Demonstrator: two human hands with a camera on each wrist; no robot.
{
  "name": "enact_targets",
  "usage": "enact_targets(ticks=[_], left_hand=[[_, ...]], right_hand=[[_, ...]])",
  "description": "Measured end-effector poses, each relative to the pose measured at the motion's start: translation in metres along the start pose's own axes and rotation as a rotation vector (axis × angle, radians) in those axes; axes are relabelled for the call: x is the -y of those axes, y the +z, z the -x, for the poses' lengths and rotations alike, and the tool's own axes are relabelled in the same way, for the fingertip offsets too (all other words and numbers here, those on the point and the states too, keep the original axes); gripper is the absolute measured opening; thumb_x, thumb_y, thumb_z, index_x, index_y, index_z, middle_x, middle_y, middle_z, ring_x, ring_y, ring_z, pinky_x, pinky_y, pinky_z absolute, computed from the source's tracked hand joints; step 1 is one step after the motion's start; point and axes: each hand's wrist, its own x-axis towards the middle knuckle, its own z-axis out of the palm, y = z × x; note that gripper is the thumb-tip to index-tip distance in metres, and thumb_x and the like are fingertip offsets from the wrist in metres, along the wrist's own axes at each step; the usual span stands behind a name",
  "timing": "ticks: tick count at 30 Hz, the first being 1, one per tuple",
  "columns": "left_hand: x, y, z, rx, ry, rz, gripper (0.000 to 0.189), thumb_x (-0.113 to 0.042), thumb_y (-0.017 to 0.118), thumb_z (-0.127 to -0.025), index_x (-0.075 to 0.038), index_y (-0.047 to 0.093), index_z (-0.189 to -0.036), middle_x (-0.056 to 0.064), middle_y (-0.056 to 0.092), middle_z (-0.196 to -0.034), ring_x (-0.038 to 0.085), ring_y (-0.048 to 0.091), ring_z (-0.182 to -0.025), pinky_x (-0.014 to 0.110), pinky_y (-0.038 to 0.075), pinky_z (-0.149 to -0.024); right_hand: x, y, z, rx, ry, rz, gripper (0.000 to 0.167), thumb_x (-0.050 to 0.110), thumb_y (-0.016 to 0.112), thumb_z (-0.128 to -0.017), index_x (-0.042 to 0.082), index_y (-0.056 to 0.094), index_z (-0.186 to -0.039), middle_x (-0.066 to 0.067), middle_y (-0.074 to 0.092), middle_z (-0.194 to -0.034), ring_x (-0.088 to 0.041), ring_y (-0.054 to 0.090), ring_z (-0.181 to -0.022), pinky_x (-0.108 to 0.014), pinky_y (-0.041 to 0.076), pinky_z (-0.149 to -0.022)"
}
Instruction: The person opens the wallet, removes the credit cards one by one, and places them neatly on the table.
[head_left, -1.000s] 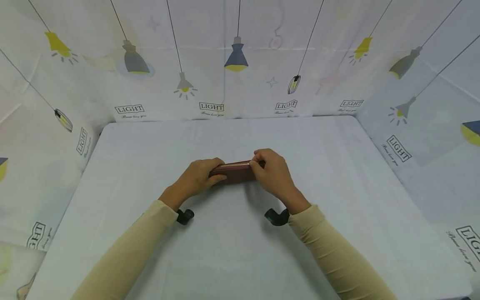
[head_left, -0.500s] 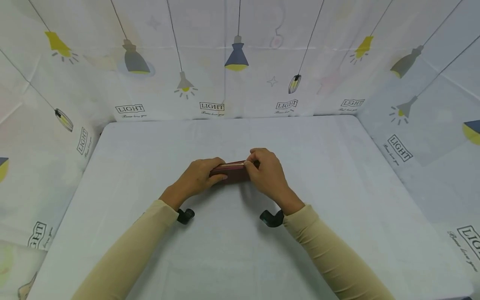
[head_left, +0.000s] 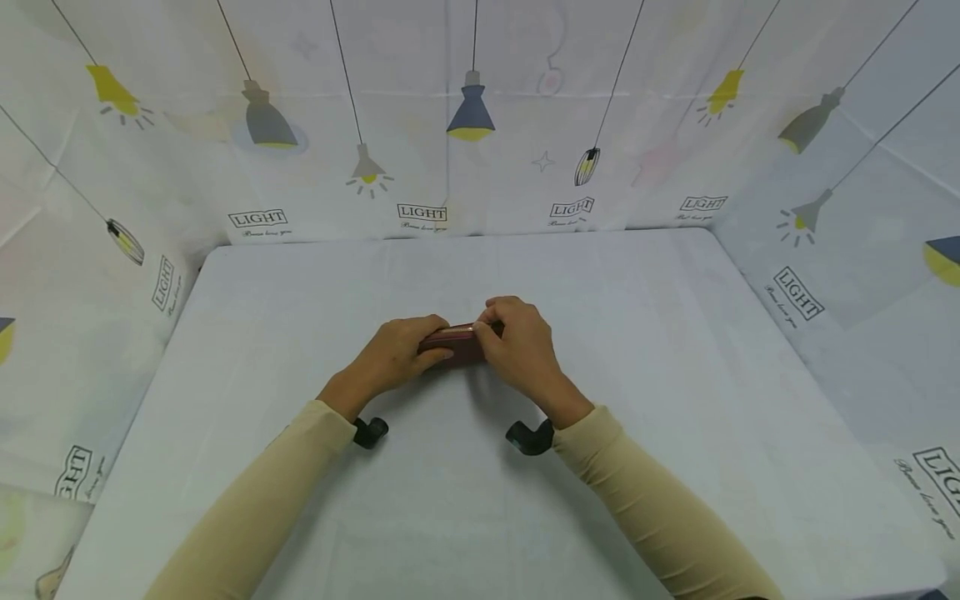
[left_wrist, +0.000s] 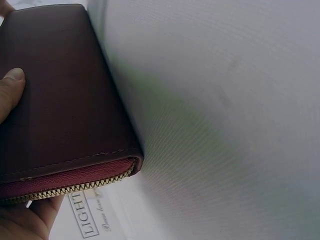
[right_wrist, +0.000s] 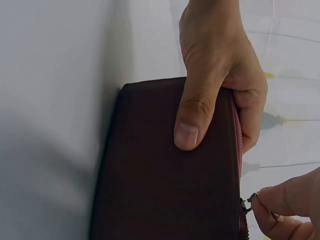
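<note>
A dark maroon zip-around wallet [head_left: 461, 353] stands on its long edge on the white table, its zipper facing up. My left hand [head_left: 399, 354] grips its left end, the thumb [left_wrist: 11, 90] flat on the near face and the fingers behind. Gold zipper teeth [left_wrist: 75, 188] on red tape run along the edge in the left wrist view. My right hand [head_left: 517, 343] pinches the zipper pull [right_wrist: 253, 197] between thumb and fingertips, partway along the top edge. The slider [right_wrist: 244, 206] sits just beside those fingertips. Much of the wallet's right end is hidden behind the right hand in the head view.
The white-covered table [head_left: 480, 517] stretches out around both hands. A cloth backdrop [head_left: 510, 150] printed with lamps rises at the back and sides. Black curved wrist mounts [head_left: 531, 437] stick out beneath both cuffs.
My right hand has slid steadily leftward along the wallet's top edge with the zipper pull, coming nearer my left hand. The left hand and wallet have stayed in place.
</note>
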Motion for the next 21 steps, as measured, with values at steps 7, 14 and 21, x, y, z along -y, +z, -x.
enact_targets(ticks=[7, 14, 21], left_hand=[[0.0009, 0.001, -0.0002, -0.016, 0.027, 0.021, 0.025, -0.021, 0.079, -0.094, -0.011, 0.069, -0.116, 0.0, 0.073, -0.099, 0.016, 0.063, -0.08, 0.035, 0.054, -0.074], [0.0014, 0.001, -0.0002, -0.02, 0.036, 0.015, 0.026, -0.022, 0.079, -0.094, -0.01, 0.069, -0.115, 0.002, 0.075, -0.102, 0.016, 0.065, -0.082, 0.036, 0.055, -0.075], [0.0008, 0.0005, -0.0006, -0.011, 0.022, 0.014, 0.026, -0.022, 0.079, -0.095, -0.009, 0.069, -0.115, 0.003, 0.075, -0.103, 0.017, 0.065, -0.082, 0.036, 0.055, -0.075]], right_hand=[[0.0073, 0.0044, 0.0002, 0.007, -0.001, 0.057, 0.014, 0.017, 0.067, -0.099, 0.011, 0.074, -0.089, -0.012, 0.072, -0.129, -0.037, 0.061, -0.126, -0.076, 0.027, -0.112], [0.0088, 0.0081, -0.0013, 0.022, -0.021, 0.072, 0.015, 0.016, 0.065, -0.101, 0.01, 0.073, -0.09, -0.01, 0.072, -0.127, -0.028, 0.061, -0.13, -0.077, 0.015, -0.118], [0.0075, 0.0091, -0.0028, 0.021, -0.054, 0.043, 0.013, 0.014, 0.066, -0.1, 0.009, 0.073, -0.09, -0.01, 0.072, -0.123, -0.027, 0.063, -0.127, -0.075, 0.014, -0.119]])
